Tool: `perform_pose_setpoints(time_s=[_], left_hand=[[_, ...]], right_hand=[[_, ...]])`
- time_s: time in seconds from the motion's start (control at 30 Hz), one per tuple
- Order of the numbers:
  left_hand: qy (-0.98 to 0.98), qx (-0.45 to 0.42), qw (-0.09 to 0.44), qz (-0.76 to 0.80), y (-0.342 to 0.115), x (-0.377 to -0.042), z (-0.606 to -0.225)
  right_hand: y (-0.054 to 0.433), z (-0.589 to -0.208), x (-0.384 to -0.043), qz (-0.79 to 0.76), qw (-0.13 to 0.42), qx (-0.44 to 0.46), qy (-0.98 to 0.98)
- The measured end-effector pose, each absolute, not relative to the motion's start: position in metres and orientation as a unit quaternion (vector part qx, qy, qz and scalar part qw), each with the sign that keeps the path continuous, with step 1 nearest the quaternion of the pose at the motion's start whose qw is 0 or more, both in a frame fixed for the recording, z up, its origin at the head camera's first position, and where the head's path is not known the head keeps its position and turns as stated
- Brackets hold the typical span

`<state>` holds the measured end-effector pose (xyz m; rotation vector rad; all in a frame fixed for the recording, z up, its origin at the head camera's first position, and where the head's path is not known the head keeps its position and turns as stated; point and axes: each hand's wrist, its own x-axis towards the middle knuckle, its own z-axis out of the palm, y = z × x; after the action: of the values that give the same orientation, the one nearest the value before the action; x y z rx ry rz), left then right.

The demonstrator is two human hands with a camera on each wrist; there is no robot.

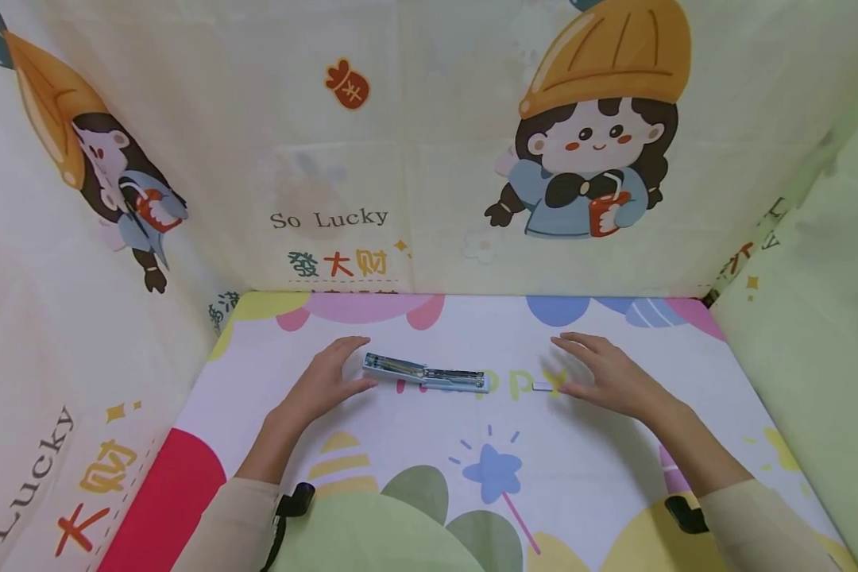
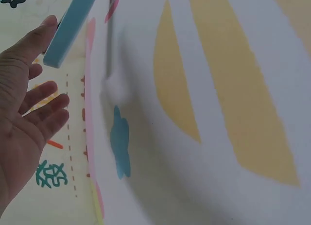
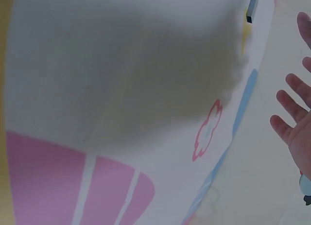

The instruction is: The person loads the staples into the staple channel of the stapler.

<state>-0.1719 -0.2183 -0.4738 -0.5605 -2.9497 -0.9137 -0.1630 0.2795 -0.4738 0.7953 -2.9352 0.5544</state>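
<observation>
A light blue stapler lies swung wide open on the table, its metal inner side facing up. My left hand is at its left end, thumb and fingers spread apart around that end. In the left wrist view, the thumb overlaps the end of the stapler, and the other fingers are loosely bent. To the right lies a small silvery strip of staples. Beside it is my right hand, fingers relaxed and holding nothing. The right wrist view shows the staple strip apart from the fingers.
The table has a white cover printed with coloured shapes and letters. Cream cloth walls with cartoon prints enclose it at the back and both sides. Dark wrist cameras sit at both sleeves.
</observation>
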Motion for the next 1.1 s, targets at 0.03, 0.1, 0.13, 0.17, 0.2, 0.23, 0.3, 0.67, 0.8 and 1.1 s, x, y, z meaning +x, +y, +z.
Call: perform_pose_setpoints(time_s=[0.03, 0.1, 0.13, 0.17, 0.2, 0.23, 0.3, 0.67, 0.8, 1.1], left_hand=[[-0.937, -0.179, 0.003, -0.300, -0.218, -0.173, -0.474], [-0.932, -0.179, 0.001, -0.315, -0.216, -0.174, -0.475], [-0.931, -0.176, -0.002, -0.320, -0.216, -0.174, -0.475], [-0.930, -0.172, -0.008, -0.326, -0.216, -0.175, -0.475], [-0.928, -0.168, -0.015, -0.331, -0.215, -0.175, -0.476], [-0.927, -0.163, -0.023, -0.338, -0.215, -0.176, -0.476], [-0.922, -0.152, -0.036, -0.353, -0.215, -0.177, -0.477], [-0.899, -0.122, -0.071, -0.414, -0.212, -0.178, -0.476], [-0.897, -0.097, -0.078, -0.425, -0.209, -0.178, -0.475], [-0.886, -0.076, -0.081, -0.450, -0.205, -0.181, -0.481]], right_hand=[[0.279, -0.474, -0.163, 0.181, 0.024, 0.257, -0.949], [0.278, -0.475, -0.164, 0.184, 0.020, 0.255, -0.949], [0.277, -0.476, -0.164, 0.184, 0.017, 0.255, -0.949], [0.276, -0.476, -0.164, 0.184, 0.012, 0.253, -0.950], [0.275, -0.477, -0.164, 0.183, 0.008, 0.252, -0.950], [0.274, -0.477, -0.165, 0.183, 0.003, 0.250, -0.951], [0.272, -0.478, -0.165, 0.182, -0.009, 0.246, -0.952], [0.264, -0.487, -0.165, 0.197, -0.017, 0.261, -0.945], [0.262, -0.491, -0.166, 0.194, -0.024, 0.265, -0.944], [0.255, -0.502, -0.168, 0.206, -0.024, 0.288, -0.935]])
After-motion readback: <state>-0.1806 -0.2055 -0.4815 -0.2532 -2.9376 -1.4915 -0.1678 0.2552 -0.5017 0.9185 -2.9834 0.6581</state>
